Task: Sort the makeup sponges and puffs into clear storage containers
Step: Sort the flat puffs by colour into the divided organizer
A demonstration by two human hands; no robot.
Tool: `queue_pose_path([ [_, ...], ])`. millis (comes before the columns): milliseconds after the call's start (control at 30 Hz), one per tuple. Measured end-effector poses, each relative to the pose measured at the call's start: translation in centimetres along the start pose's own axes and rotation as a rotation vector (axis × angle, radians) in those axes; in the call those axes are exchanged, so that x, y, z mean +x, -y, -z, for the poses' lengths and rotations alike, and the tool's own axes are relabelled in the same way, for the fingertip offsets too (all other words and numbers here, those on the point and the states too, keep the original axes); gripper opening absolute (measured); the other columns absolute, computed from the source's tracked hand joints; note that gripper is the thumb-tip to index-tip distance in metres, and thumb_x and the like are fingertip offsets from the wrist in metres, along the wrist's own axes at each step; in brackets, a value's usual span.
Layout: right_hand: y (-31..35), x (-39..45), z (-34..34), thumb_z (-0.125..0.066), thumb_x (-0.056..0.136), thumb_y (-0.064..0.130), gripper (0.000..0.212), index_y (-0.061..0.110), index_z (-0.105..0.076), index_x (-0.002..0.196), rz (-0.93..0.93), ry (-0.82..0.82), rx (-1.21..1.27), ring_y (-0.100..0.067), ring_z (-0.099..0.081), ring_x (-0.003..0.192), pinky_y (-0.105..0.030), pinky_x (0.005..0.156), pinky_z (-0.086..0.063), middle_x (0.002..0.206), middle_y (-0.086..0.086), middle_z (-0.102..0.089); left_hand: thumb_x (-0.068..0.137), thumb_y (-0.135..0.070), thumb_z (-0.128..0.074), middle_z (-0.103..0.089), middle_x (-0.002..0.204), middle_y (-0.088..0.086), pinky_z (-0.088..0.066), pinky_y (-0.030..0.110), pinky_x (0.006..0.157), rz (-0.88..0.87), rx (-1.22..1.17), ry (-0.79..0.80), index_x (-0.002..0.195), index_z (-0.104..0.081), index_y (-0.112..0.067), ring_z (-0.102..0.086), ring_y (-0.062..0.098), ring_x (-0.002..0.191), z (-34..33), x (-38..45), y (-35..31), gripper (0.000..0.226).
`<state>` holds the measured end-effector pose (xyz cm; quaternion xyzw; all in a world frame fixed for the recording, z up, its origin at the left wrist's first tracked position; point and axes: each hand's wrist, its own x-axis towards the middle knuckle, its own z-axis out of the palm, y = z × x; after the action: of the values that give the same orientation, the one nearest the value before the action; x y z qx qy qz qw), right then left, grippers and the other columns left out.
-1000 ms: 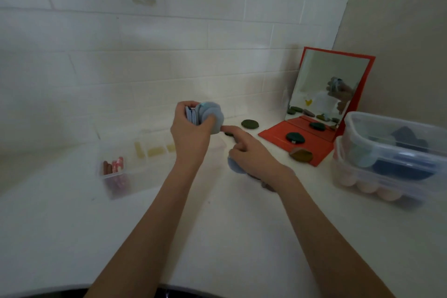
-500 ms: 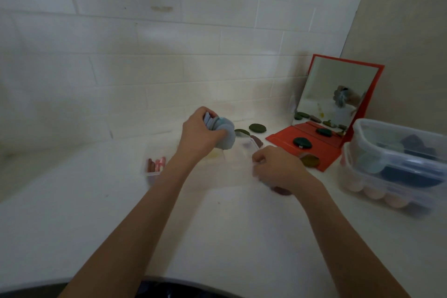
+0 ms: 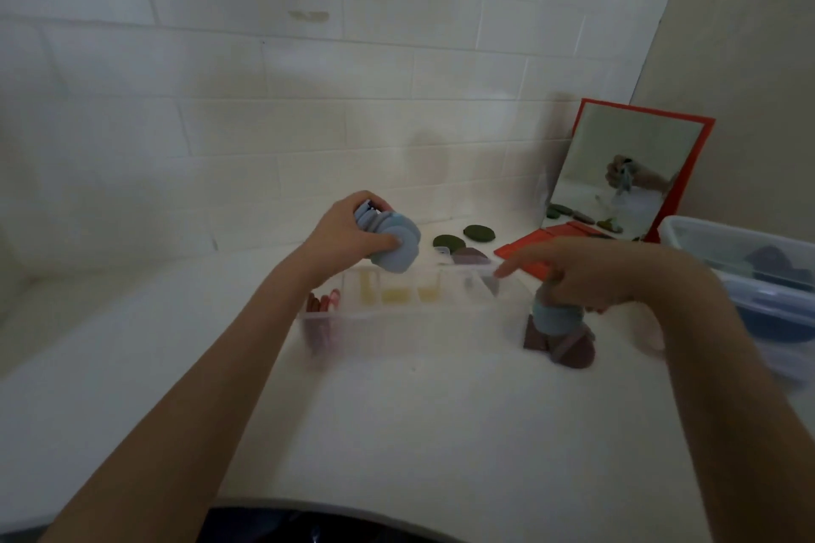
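1. Your left hand [image 3: 348, 231] is up above the white table [image 3: 397, 423]. Its fingers and thumb are curled round a bunch of light blue round puffs [image 3: 390, 240], held tight on their edges.
2. That bunch hangs just over the long clear box [image 3: 410, 304]. The box has little rooms in a row.
3. Red puffs [image 3: 322, 304] stand in the room at the left end. Yellow ones [image 3: 394, 291] sit in the next rooms.
4. Your right hand [image 3: 586, 273] is at the right end of the box. One finger points out to the box edge. The other fingers are curled on a blue puff [image 3: 556, 317].
5. Under that hand lies a small pile of dark purple-brown puffs [image 3: 569, 348] on the table.
6. Two dark green puffs [image 3: 463, 236] lie behind the box, near the wall.
7. A red-framed mirror [image 3: 635, 172] stands at the back right.
8. Two clear tubs [image 3: 749, 273] sit stacked at the far right, with dark blue puffs inside.
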<state>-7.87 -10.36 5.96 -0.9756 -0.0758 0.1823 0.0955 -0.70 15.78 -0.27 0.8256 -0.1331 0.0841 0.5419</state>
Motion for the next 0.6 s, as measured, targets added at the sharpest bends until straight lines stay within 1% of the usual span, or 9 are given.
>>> queue_pose_path([
  [67, 0.7, 0.5, 0.2, -0.058, 0.088, 0.008, 0.046, 0.044, -0.055, 0.117, -0.038, -0.023, -0.088, -0.019, -0.057, 0.095, -0.025, 0.068, -0.055, 0.118, 0.002, -0.048, 0.074, -0.007, -0.077, -0.062, 0.095, 0.004, -0.057, 0.024, 0.063, 0.068, -0.140, 0.004, 0.099, -0.059, -0.012, -0.062, 0.016, 0.083, -0.4, -0.2, 0.4, 0.031],
  [133, 1.3, 0.7, 0.4, -0.057, 0.089, 0.006, 0.040, 0.038, -0.058, 0.114, -0.117, 0.024, -0.117, -0.020, -0.055, 0.097, -0.023, 0.062, -0.052, 0.122, -0.001, -0.044, 0.075, -0.006, -0.076, -0.061, 0.095, 0.005, -0.056, 0.021, 0.060, 0.082, -0.183, 0.000, 0.099, -0.058, -0.012, -0.061, 0.016, 0.082, -0.7, -0.4, 0.5, 0.030],
  [200, 1.5, 0.7, 1.0, -0.057, 0.090, 0.006, 0.037, 0.030, -0.059, 0.117, -0.137, -0.005, -0.189, -0.019, -0.049, 0.100, -0.023, 0.070, -0.047, 0.130, -0.005, -0.045, 0.075, -0.008, -0.076, -0.062, 0.095, 0.004, -0.054, 0.019, 0.059, 0.072, -0.135, 0.018, 0.102, -0.059, -0.010, -0.061, 0.014, 0.080, -0.8, -0.3, 0.5, 0.032],
  [267, 1.8, 0.6, 1.5, -0.059, 0.090, 0.008, 0.035, 0.024, -0.059, 0.121, -0.100, -0.100, -0.198, -0.020, -0.046, 0.104, -0.026, 0.079, -0.041, 0.128, -0.004, -0.049, 0.076, -0.009, -0.075, -0.062, 0.093, 0.004, -0.055, 0.021, 0.060, 0.097, -0.147, 0.022, 0.102, -0.059, -0.009, -0.061, 0.014, 0.080, -0.9, -0.2, 0.6, 0.031],
  [333, 2.5, 1.0, 1.7, -0.061, 0.089, 0.012, 0.027, 0.022, -0.062, 0.114, 0.017, -0.200, -0.075, -0.019, -0.050, 0.102, -0.025, 0.078, -0.043, 0.112, 0.000, -0.053, 0.076, -0.008, -0.075, -0.062, 0.090, 0.003, -0.055, 0.021, 0.058, 0.126, -0.196, 0.026, 0.098, -0.058, -0.011, -0.062, 0.014, 0.078, -1.1, 0.0, 0.6, 0.028],
  [400, 3.7, 1.4, 1.4, -0.065, 0.086, 0.012, 0.017, 0.023, -0.066, 0.098, 0.196, -0.254, 0.029, -0.015, -0.059, 0.092, -0.021, 0.069, -0.048, 0.098, 0.004, -0.062, 0.076, -0.008, -0.075, -0.062, 0.088, 0.002, -0.054, 0.020, 0.057, 0.156, -0.227, 0.024, 0.095, -0.058, -0.012, -0.063, 0.014, 0.077, -1.4, 0.1, 0.4, 0.026],
  [467, 5.2, 2.3, 0.9, -0.070, 0.081, 0.008, 0.018, 0.026, -0.067, 0.084, 0.373, -0.289, 0.131, -0.008, -0.064, 0.080, -0.016, 0.064, -0.047, 0.086, 0.005, -0.070, 0.077, -0.008, -0.075, -0.063, 0.088, 0.004, -0.056, 0.023, 0.060, 0.182, -0.275, 0.027, 0.093, -0.058, -0.013, -0.063, 0.015, 0.079, -1.5, 0.2, 0.4, 0.024],
  [533, 6.8, 3.1, -0.1, -0.071, 0.078, 0.001, 0.021, 0.022, -0.070, 0.082, 0.528, -0.271, 0.293, 0.001, -0.062, 0.073, -0.006, 0.065, -0.044, 0.081, 0.008, -0.070, 0.079, -0.009, -0.072, -0.064, 0.093, 0.007, -0.057, 0.027, 0.065, 0.223, -0.426, 0.059, 0.102, -0.059, -0.005, -0.063, 0.017, 0.082, -1.2, 0.3, 0.6, 0.026],
  [600, 8.0, 4.1, -1.1, -0.072, 0.077, -0.001, 0.019, 0.017, -0.072, 0.083, 0.652, -0.264, 0.361, 0.006, -0.061, 0.078, -0.004, 0.069, -0.043, 0.083, 0.010, -0.069, 0.083, -0.009, -0.065, -0.062, 0.107, 0.014, -0.059, 0.032, 0.074, 0.283, -0.716, 0.080, 0.120, -0.055, 0.002, -0.063, 0.021, 0.094, -0.3, 0.7, 1.3, 0.039],
])
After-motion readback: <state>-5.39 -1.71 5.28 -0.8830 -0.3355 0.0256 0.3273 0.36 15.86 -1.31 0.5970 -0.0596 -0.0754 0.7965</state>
